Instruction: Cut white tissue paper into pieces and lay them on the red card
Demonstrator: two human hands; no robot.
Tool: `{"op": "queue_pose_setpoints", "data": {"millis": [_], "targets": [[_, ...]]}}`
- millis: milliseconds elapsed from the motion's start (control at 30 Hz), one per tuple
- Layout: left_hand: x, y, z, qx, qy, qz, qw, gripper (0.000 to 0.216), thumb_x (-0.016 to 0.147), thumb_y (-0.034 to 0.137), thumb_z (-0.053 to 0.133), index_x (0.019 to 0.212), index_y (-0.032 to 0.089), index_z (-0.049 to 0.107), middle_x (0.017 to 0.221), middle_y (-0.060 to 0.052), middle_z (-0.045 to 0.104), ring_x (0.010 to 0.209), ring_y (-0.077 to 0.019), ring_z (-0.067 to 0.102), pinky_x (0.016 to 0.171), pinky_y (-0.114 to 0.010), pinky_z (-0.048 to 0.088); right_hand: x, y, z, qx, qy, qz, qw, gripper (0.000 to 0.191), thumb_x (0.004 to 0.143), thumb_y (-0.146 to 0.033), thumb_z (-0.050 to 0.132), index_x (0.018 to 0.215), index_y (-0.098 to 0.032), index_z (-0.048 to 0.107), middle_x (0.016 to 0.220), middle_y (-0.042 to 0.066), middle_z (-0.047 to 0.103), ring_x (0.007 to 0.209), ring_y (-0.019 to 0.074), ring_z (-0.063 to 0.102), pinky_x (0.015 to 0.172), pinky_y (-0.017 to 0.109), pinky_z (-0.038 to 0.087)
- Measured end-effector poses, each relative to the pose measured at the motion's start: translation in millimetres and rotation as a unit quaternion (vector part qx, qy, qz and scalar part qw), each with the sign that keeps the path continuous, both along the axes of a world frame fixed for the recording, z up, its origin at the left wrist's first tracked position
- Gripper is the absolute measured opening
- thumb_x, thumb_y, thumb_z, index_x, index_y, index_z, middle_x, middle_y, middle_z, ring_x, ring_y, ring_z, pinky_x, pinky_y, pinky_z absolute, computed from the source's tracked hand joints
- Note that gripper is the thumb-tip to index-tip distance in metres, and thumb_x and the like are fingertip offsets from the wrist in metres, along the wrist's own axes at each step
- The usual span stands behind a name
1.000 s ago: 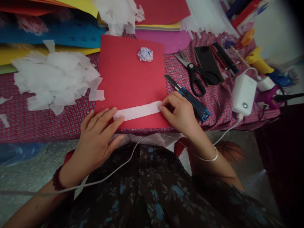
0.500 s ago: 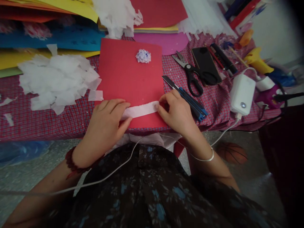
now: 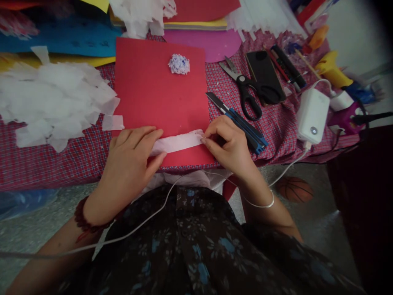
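A white paper strip (image 3: 181,141) lies across the lower part of a red sheet of paper (image 3: 159,98). My left hand (image 3: 132,157) holds its left end down, fingers above and thumb below, and covers that end. My right hand (image 3: 229,143) pinches at the strip's right end with thumb and forefinger. Near the top of the red sheet sits a small clump of white and blue bits (image 3: 179,64). A box cutter (image 3: 242,125) with its blade out lies just beside my right hand.
A heap of white paper pieces (image 3: 55,98) lies at the left. Black-handled scissors (image 3: 245,86), a dark phone (image 3: 265,73), markers (image 3: 288,67) and a white power bank (image 3: 313,114) with a cable are on the right of the checked tablecloth (image 3: 76,164). A basketball (image 3: 294,189) is on the floor.
The view has shifted, so the table's things sit a little higher and further left. My right fingertips have moved to the strip's right edge; my left hand still holds the other end.
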State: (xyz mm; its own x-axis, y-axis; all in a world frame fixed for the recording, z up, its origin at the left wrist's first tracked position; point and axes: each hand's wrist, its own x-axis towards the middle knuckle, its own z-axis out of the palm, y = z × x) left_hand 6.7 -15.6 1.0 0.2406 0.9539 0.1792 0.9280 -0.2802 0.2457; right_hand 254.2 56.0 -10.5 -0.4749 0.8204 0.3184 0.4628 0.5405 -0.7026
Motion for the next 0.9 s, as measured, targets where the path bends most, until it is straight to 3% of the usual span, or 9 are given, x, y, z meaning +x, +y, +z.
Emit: {"op": "queue_pose_setpoints", "data": {"millis": [333, 500, 600, 733, 900], "targets": [[18, 12, 21.5, 0.006, 0.032, -0.049, 0.998, 0.041, 0.093, 0.021, 0.055, 0.134, 0.027, 0.055, 0.138, -0.010, 0.059, 0.119, -0.0330, 0.056, 0.091, -0.047, 0.045, 5, 2, -1.7, -0.006, 0.077, 0.141, 0.987, 0.013, 0.091, -0.011, 0.057, 0.083, -0.020, 0.061, 0.081, 0.003, 0.065, 0.079, 0.0177, 0.062, 0.075, 0.033, 0.049], [37, 16, 18.7, 0.067, 0.026, -0.108, 0.992, 0.013, 0.094, 0.021, 0.057, 0.093, 0.021, 0.069, 0.125, -0.008, 0.066, 0.109, -0.0294, 0.058, 0.082, -0.044, 0.045, 10, -1, -0.9, -0.003, 0.047, 0.153, 0.987, 0.007, 0.091, -0.016, 0.060, 0.087, -0.021, 0.062, 0.085, 0.003, 0.067, 0.084, 0.0191, 0.065, 0.079, 0.036, 0.051], [42, 14, 12.3, 0.097, 0.003, -0.112, 0.989, 0.016, 0.093, 0.019, 0.059, 0.080, 0.021, 0.068, 0.119, -0.008, 0.068, 0.105, -0.0280, 0.059, 0.081, -0.044, 0.045, 26, -5, 7.9, 0.030, -0.002, 0.070, 0.997, 0.012, 0.092, -0.023, 0.061, 0.104, -0.024, 0.065, 0.103, 0.006, 0.069, 0.101, 0.0254, 0.065, 0.090, 0.045, 0.052], [44, 10, 6.5, 0.113, -0.025, -0.116, 0.987, 0.011, 0.092, 0.016, 0.061, 0.086, 0.021, 0.070, 0.115, -0.008, 0.070, 0.105, -0.0269, 0.060, 0.084, -0.045, 0.044, 57, -2, 17.3, 0.089, -0.148, -0.099, 0.980, 0.034, 0.092, -0.027, 0.061, 0.126, -0.027, 0.061, 0.123, 0.013, 0.064, 0.116, 0.0351, 0.057, 0.101, 0.057, 0.047], [45, 6, 2.5, 0.144, -0.019, -0.136, 0.980, 0.010, 0.089, 0.011, 0.064, 0.093, 0.019, 0.068, 0.099, -0.007, 0.074, 0.095, -0.0253, 0.063, 0.079, -0.043, 0.045, 75, 7, 16.2, 0.056, -0.271, -0.126, 0.953, 0.047, 0.088, -0.024, 0.064, 0.133, -0.012, 0.058, 0.118, 0.018, 0.063, 0.112, 0.0402, 0.059, 0.097, 0.062, 0.049]]}}
